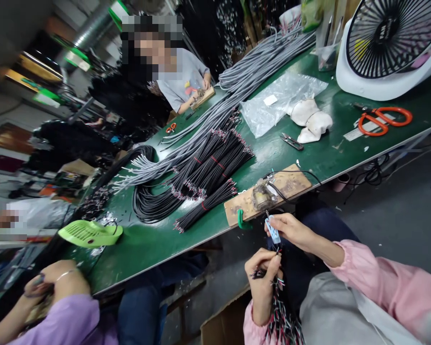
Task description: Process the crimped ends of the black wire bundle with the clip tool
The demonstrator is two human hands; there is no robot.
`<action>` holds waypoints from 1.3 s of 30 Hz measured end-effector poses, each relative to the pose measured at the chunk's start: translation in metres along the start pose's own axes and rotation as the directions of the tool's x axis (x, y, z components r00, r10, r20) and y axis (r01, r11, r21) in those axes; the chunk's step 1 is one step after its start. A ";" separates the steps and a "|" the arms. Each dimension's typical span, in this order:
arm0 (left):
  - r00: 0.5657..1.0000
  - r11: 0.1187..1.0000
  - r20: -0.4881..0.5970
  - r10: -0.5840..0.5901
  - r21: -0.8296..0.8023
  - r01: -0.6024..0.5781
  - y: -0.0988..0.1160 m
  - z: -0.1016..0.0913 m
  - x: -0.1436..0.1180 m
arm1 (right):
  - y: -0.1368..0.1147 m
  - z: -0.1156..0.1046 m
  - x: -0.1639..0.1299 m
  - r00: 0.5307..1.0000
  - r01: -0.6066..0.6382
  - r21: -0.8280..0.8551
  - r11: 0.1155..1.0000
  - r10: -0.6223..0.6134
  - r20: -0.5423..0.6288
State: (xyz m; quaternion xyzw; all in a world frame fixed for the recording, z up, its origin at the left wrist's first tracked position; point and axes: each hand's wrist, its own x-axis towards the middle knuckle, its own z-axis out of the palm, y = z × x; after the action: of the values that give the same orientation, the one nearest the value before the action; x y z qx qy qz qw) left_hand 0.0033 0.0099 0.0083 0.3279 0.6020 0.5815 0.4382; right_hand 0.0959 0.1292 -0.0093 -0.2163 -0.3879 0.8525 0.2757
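"Green tabletop (pixel 140 254) slanting across your head view, with grey cables (pixel 237 81) heaped along it and tied bundles of black cable (pixel 201 165) nearer you. Who else is around?"

"Across from you, a person in a grey shirt (pixel 192 72) works at a small board; to your left, a purple sleeve (pixel 68 321) shows. A white fan (pixel 366 86), orange-handled scissors (pixel 397 116) and small snips (pixel 291 142) sit towards your right."

"And your own fingers?"

"Your right hand (pixel 290 230) has thumb and fingers closed on a light-blue tool (pixel 273 232) — its tip points up at the wooden board (pixel 292 181) on the table edge. Whether they touch, I can't tell."

"Your left?"

"Your left hand (pixel 261 270) is just below, clenched round a bunch of black wires (pixel 283 311) — their coloured ends hang over your lap. How the tool meets those wires is too small to tell."
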 end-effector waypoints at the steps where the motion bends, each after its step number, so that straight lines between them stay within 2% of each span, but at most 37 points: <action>1: 1.000 1.000 0.007 -0.010 0.010 0.010 0.001 0.000 0.002 | 0.000 0.002 0.001 1.000 -0.002 0.035 0.999 0.002 -0.005; 8: 0.995 0.993 0.042 -0.095 0.075 0.092 0.003 0.002 0.012 | 0.000 0.005 0.000 1.000 -0.004 0.174 0.985 0.000 0.027; 12: 0.989 0.988 0.048 -0.140 0.068 0.136 0.000 0.001 0.013 | 0.006 0.001 -0.002 0.996 -0.059 0.217 0.974 0.045 0.071; 17: 0.988 0.986 0.034 -0.152 0.066 0.150 0.000 0.002 0.010 | 0.021 -0.014 -0.009 0.997 -0.073 0.233 0.970 0.076 -0.003; 19: 0.986 0.985 0.041 -0.163 0.064 0.161 0.001 0.003 0.008 | 0.023 -0.021 -0.015 0.998 -0.044 0.150 0.988 0.050 -0.037; 21: 0.984 0.982 0.034 -0.173 0.083 0.170 0.000 0.003 0.006 | 0.023 -0.026 -0.023 0.998 -0.008 -0.021 1.000 0.007 -0.064; 24: 0.987 0.974 0.008 -0.161 0.160 0.158 0.000 0.002 0.000 | 0.019 -0.029 -0.036 0.994 0.046 -0.271 0.962 -0.070 -0.080; 27: 0.993 0.957 -0.003 -0.115 0.269 0.112 0.001 0.002 -0.006 | 0.011 -0.024 -0.051 0.981 0.127 -0.455 0.882 -0.180 -0.076; 30: 0.997 0.922 0.026 -0.073 0.384 0.058 0.002 0.004 -0.011 | -0.002 -0.018 -0.060 0.959 0.230 -0.640 0.733 -0.284 0.020; 34: 0.996 0.882 0.071 -0.060 0.471 0.020 0.001 0.007 -0.013 | -0.016 -0.012 -0.061 0.963 0.260 -0.801 0.539 -0.202 0.177; 36: 0.994 0.885 0.072 -0.079 0.464 0.036 0.000 0.007 -0.013 | -0.019 -0.011 -0.060 0.962 0.273 -0.808 0.522 -0.155 0.225; 39: 0.992 0.906 0.029 -0.122 0.411 0.099 -0.002 0.005 -0.014 | -0.019 -0.011 -0.062 0.952 0.305 -0.782 0.544 -0.164 0.257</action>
State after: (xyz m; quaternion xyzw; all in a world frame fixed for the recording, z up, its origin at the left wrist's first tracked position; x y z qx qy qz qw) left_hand 0.0139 -0.0008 0.0085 0.3932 0.7157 0.4080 0.4082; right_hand 0.1545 0.1064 0.0086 -0.1984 -0.7803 0.5480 0.2267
